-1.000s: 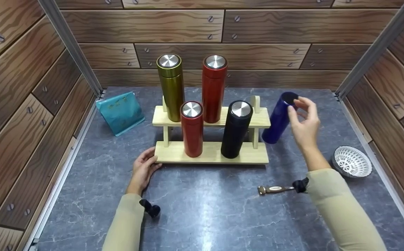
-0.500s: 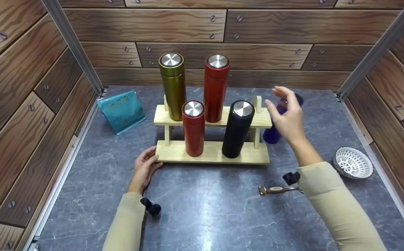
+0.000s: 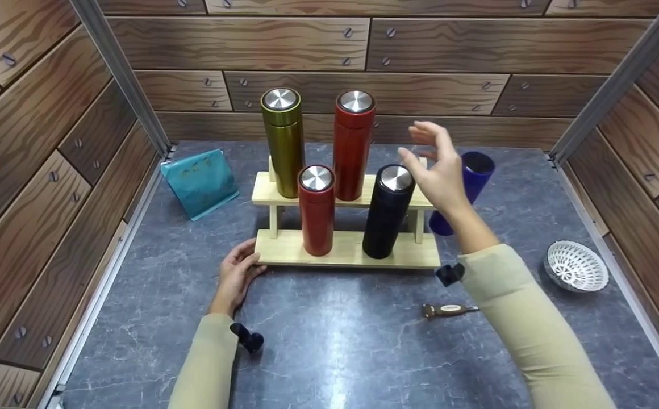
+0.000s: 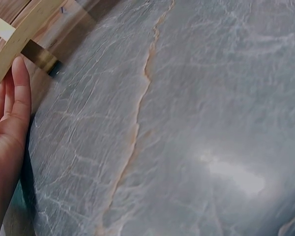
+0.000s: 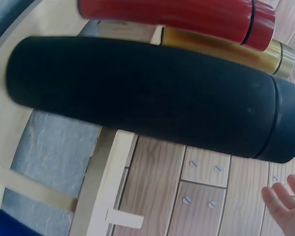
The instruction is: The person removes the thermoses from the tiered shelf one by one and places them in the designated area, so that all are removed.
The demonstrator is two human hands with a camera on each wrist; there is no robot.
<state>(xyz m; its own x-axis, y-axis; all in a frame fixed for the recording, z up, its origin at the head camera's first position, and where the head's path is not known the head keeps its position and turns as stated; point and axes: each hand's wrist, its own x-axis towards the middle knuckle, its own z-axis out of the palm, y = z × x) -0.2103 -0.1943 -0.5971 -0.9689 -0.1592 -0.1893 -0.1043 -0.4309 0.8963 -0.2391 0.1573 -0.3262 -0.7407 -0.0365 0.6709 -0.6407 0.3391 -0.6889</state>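
Our left hand (image 3: 235, 277) grips the wooden rack (image 3: 347, 248), best held steady while our right hand (image 3: 441, 175) hovers empty, fingers apart.

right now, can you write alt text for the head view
A left hand holds the left end of a wooden rack: gold flask and red flask above, second red flask and black flask below. An empty right hand hovers near the black flask. A blue flask stands at right; a bag, bowl and partly hidden tool are nearby.

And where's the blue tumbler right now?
In the head view, the blue tumbler is on the table right of the wooden rack, partly hidden by the right wrist.
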